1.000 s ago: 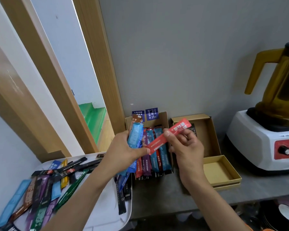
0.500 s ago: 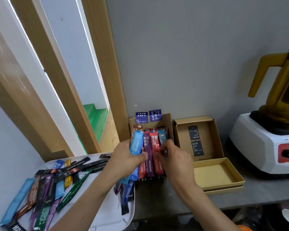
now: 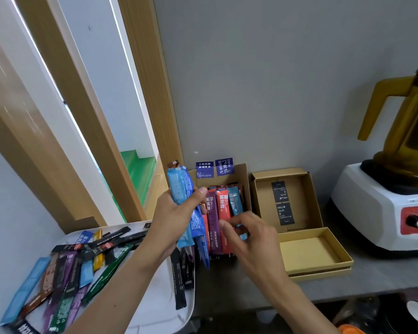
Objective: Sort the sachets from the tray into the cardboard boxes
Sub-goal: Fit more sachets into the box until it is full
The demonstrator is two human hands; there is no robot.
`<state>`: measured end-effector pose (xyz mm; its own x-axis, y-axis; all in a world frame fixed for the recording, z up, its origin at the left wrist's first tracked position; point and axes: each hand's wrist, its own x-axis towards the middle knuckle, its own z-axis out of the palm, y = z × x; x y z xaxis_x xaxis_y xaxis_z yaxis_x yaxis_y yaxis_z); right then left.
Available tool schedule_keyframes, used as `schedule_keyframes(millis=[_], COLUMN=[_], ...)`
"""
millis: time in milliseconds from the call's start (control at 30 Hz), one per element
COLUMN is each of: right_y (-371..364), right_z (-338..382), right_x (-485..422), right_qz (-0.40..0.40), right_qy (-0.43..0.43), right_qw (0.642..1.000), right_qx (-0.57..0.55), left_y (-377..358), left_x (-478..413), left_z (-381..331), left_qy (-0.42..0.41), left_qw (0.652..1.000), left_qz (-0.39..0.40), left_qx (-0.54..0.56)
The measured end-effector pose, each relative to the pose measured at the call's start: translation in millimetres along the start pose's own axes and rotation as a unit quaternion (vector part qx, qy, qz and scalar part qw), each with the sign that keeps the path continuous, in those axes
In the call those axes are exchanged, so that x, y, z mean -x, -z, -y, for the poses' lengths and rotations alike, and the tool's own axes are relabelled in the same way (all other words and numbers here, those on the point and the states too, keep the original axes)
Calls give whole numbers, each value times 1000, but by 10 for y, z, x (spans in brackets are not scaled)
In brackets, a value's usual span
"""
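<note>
At frame centre, the left hand (image 3: 176,213) gripped several blue sachets (image 3: 180,189). The right hand (image 3: 251,239) curled over the red sachet (image 3: 223,206) in the filled cardboard box (image 3: 239,172), its grip unclear. The sachet wanted seating flush among its neighbours.

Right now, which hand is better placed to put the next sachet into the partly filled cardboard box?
Probably the right. The right hand sits at the filled box, fingers among the sorted sachets; the left hand is occupied gripping a bundle of sachets.
</note>
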<state>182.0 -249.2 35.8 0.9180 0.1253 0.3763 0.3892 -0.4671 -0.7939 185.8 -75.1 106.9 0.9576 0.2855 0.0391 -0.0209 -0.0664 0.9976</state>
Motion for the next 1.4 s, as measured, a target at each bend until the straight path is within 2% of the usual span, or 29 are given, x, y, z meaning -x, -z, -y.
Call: schedule_keyframes(millis=[67, 133, 200, 267, 367, 433, 533, 633, 700, 800, 867, 933, 967, 1033, 1100, 1133, 1200, 1300, 1400], right_y=[57, 71, 75, 89, 119, 118, 76, 20, -2, 3, 18, 48, 80, 155, 229, 256, 303, 332, 337], right_z=[122, 152, 137, 75, -12, -66, -137, -165, -187, -195, -139, -90, -59, -16, 20, 35, 67, 73, 36], right_x=[12, -9, -29, -36, -19, -9, 6, 30, 31, 22, 36, 48, 39, -4, -80, -123, -198, -248, -257], right_qz=[78, 134, 139, 108, 42, 0, -55, -86, -89, -79, -67, -52, -45, -55, -92, -110, -121, -81, -88], right_qy=[-53, -67, -78, -84, -63, -1, 102, 142, 157, 134, 75, -11, -48, -103, -146, -151, -139, -116, -87], right_qw=[982, 963, 954, 957, 981, 997, 992, 981, 974, 977, 991, 995, 979, 926, 881, 870, 882, 930, 976], right_qx=[-165, -224, -253, -256, -181, -82, 57, 99, 134, 143, 85, -84, -191, -358, -441, -457, -435, -340, -176], left_y=[-29, -65, -80, -57, 0, 25, 60, 64, 59, 54, 58, 54, 53, 67, 71, 60, 24, -27, -62], left_x=[-6, -4, -6, -25, -57, -62, -85, -100, -91, -73, -76, -83, -80, -61, -18, 7, 46, 70, 105], left_z=[-34, -56, -62, -56, -46, -43, -40, -58, -74, -93, -118, -163, -184, -192, -176, -157, -102, 6, 130], left_qy=[-20, -35, -42, -52, -59, -49, -30, -41, -76, -116, -130, -134, -131, -123, -103, -89, -62, -45, -40], left_qw=[1000, 999, 998, 997, 995, 995, 997, 995, 988, 979, 978, 978, 979, 981, 985, 987, 985, 977, 967], left_qz=[8, 30, 54, 58, 55, 64, 65, 58, 37, 6, -13, -25, -26, -20, 8, 30, 69, 108, 111], left_qx=[5, -3, -7, -21, -65, -59, -43, -69, -132, -170, -165, -158, -153, -147, -136, -134, -143, -178, -225])
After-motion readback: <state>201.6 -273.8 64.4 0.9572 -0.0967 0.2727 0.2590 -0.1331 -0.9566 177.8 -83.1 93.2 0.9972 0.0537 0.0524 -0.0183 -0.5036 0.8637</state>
